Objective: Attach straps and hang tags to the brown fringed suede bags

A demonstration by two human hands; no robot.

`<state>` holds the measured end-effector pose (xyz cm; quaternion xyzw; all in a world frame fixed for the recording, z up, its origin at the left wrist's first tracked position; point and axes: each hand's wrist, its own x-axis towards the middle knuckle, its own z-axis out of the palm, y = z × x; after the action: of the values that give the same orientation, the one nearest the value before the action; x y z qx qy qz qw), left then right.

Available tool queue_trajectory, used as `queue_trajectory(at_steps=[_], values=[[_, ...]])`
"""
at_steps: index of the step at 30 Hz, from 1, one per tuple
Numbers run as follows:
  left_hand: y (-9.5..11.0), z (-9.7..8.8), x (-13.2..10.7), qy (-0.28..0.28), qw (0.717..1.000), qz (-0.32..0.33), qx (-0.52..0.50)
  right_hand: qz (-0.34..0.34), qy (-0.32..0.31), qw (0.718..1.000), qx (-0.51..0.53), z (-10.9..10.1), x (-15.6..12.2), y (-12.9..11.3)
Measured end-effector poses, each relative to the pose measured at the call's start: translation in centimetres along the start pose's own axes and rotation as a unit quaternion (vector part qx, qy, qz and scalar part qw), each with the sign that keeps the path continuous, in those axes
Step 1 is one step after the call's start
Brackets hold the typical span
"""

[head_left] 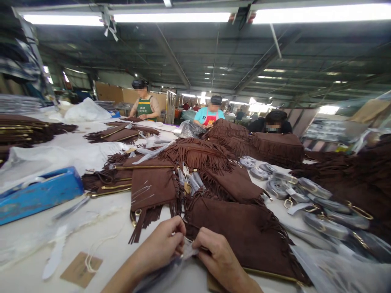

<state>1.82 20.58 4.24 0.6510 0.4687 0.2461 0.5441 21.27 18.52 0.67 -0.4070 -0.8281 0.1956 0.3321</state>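
Low in the middle, my left hand [163, 242] and my right hand [218, 250] are close together, both closed on a clear plastic wrapping [190, 249]. The wrapping trails down between my forearms, around something greyish that I cannot make out. Just beyond my right hand lies a brown fringed bag [232, 232] with a gold zip along its near edge. Ahead of my left hand is another brown fringed bag [152, 189], with several thin pins or strings on it. At the lower left rests a brown card tag [81, 269] with a white string loop.
A blue tape dispenser [42, 191] stands at left. Plastic-wrapped straps [305, 195] with gold clasps lie at right. Stacked fringed bags [275, 148] rise at the back. Three people work across the table [113, 228]. White plastic sheeting [61, 156] covers part of the left side.
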Motion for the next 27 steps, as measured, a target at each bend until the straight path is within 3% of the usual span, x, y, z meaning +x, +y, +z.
queue_trajectory(at_steps=[3,6,9,11,15,19,24,27], values=[[-0.8,0.3,0.5,0.054,0.991,0.04,0.113,0.0,-0.002,1.0,0.008,0.0,0.1,0.1],[-1.1,1.0,0.6,0.076,0.96,0.111,0.246,-0.005,-0.011,1.0,0.003,0.0,0.1,0.2],[-0.9,1.2,0.7,0.073,0.951,0.102,0.284,0.004,-0.017,1.0,0.015,-0.3,0.2,0.0],[-0.7,0.8,0.7,0.109,0.948,0.102,0.282,0.025,-0.029,0.999,0.038,-0.8,0.4,-0.3],[-0.1,-0.3,0.9,0.195,0.951,0.128,0.201,0.116,-0.033,0.985,0.122,-1.5,0.9,-0.4],[0.1,-0.4,1.2,0.19,0.971,0.13,0.066,0.21,-0.01,0.951,0.227,-1.0,1.7,-0.6],[0.5,0.2,1.2,0.162,0.977,0.135,-0.026,0.112,0.073,0.981,0.139,-0.3,3.1,-1.9],[0.5,0.3,1.3,0.132,0.979,0.111,-0.108,0.112,0.099,0.977,0.15,-0.1,3.3,-2.1]])
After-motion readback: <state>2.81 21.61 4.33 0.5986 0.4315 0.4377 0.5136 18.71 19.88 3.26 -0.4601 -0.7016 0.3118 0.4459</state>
